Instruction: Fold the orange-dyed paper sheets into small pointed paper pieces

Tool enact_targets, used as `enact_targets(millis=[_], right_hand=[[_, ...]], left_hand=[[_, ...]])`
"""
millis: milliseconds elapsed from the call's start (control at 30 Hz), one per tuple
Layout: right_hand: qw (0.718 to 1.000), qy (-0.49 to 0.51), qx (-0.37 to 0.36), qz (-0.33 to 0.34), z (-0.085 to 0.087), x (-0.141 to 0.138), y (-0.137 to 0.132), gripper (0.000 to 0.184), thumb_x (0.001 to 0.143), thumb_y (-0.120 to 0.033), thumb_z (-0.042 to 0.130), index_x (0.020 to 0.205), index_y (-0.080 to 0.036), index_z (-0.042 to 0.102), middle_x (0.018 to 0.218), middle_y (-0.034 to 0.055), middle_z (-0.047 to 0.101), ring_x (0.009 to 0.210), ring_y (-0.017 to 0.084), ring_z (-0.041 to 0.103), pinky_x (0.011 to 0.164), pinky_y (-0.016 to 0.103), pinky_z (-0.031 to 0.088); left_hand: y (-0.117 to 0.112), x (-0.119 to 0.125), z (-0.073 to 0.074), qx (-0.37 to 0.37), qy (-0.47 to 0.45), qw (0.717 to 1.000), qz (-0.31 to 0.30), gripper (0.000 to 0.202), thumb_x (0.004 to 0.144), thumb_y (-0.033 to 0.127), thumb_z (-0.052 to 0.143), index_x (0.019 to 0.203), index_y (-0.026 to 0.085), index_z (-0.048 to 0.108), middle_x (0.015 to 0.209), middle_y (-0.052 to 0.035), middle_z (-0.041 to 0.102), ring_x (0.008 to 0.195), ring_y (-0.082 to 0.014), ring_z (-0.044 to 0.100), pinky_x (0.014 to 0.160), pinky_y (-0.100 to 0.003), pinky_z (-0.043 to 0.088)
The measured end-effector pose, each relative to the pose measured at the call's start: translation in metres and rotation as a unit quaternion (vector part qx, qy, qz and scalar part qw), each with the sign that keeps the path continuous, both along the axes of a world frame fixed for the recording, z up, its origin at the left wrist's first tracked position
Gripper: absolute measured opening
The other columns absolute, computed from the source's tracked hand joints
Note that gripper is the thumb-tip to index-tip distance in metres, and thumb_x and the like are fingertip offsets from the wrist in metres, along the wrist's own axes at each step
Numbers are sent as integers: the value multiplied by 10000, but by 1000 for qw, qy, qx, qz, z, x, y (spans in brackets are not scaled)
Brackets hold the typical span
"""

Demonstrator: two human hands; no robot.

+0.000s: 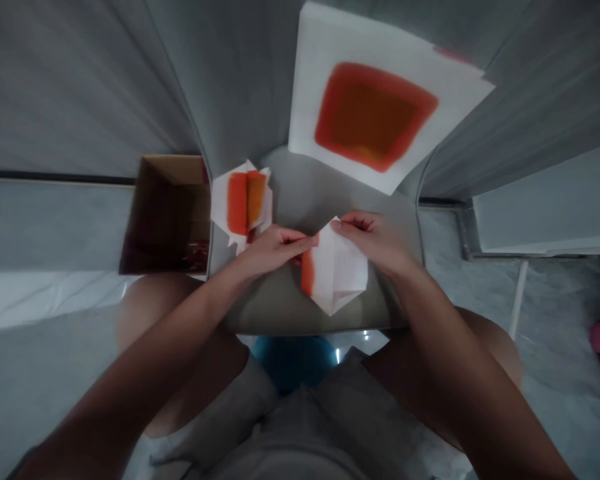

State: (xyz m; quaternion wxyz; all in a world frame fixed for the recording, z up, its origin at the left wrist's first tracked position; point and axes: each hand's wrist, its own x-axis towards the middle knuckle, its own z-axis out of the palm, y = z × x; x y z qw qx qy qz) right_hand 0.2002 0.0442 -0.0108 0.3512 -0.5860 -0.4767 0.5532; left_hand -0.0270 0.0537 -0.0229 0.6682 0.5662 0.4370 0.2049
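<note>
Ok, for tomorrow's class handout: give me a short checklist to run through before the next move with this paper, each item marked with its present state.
1. Left hand and right hand both on the folded sheet: ok.
2. Orange print visible along that sheet's left edge: ok.
3. Second folded sheet clear of the left hand: cannot tell, they nearly meet.
4. Large printed sheet lying open: ok.
5. Contents of the cardboard box: cannot tell, too dark.
</note>
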Motion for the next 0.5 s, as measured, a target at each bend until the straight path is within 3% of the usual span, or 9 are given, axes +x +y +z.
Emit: enact_targets(millis=[200,333,500], right_hand=[[1000,8,9,27,-12,3,0,396,760,-611,802,866,-236,729,819,13,735,664,153,624,561,269,470],[998,-5,21,56,-15,2,-1,378,788,-607,789,876,-241,752,826,17,742,689,163,642,582,271,481],[998,1,25,63,-19,0,0,393,793,-619,778,920,-247,767,880,28,767,739,176,675,618,281,509]], left_hand=[[1,1,-1,108,7,994,-8,383,935,539,678,1022,187,801,979,-41,781,868,-161,668,755,-255,505],[0,4,-3,140,18,990,7,390,952,532,649,863,172,770,866,-36,766,797,-153,645,725,-254,477],[-1,3,-5,148,33,988,-11,400,976,530,607,877,175,761,851,-30,752,767,-149,630,708,-257,459]])
